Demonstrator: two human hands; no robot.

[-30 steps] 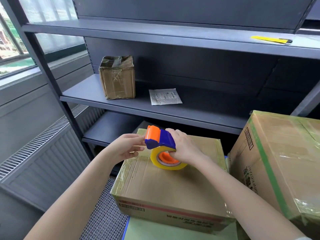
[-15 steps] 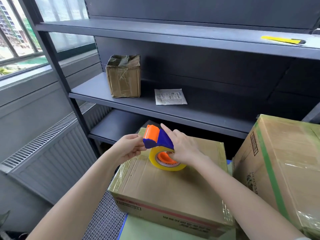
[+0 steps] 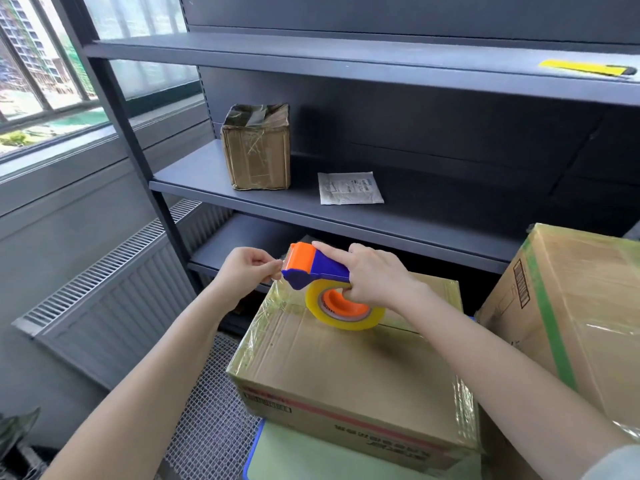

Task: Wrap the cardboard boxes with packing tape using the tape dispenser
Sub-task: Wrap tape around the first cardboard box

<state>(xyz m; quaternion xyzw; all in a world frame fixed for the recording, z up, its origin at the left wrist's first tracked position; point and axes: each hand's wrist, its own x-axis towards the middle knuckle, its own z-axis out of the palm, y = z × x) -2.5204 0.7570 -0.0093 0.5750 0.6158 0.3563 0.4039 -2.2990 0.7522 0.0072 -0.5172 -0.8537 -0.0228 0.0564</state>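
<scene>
A blue and orange tape dispenser [image 3: 313, 266] with a yellowish roll of packing tape [image 3: 346, 310] sits above the far end of a cardboard box [image 3: 339, 372] that is partly covered in clear tape. My right hand [image 3: 372, 277] grips the dispenser, with its index finger laid straight along the top and fingers inside the orange core. My left hand [image 3: 247, 270] pinches the loose end of the tape at the dispenser's orange front edge.
A larger taped box [image 3: 568, 317] with a green strip stands at the right. On the dark shelf [image 3: 207, 188] stand a small wrapped box [image 3: 258, 147] and a white packet [image 3: 349, 187]. A yellow knife [image 3: 588, 68] lies on the upper shelf. A radiator [image 3: 114, 289] runs along the left.
The dispenser has risen slightly and tilted its orange front up. My left hand has closed from a loose touch into a pinch on the tape end. My right index finger has straightened along the top.
</scene>
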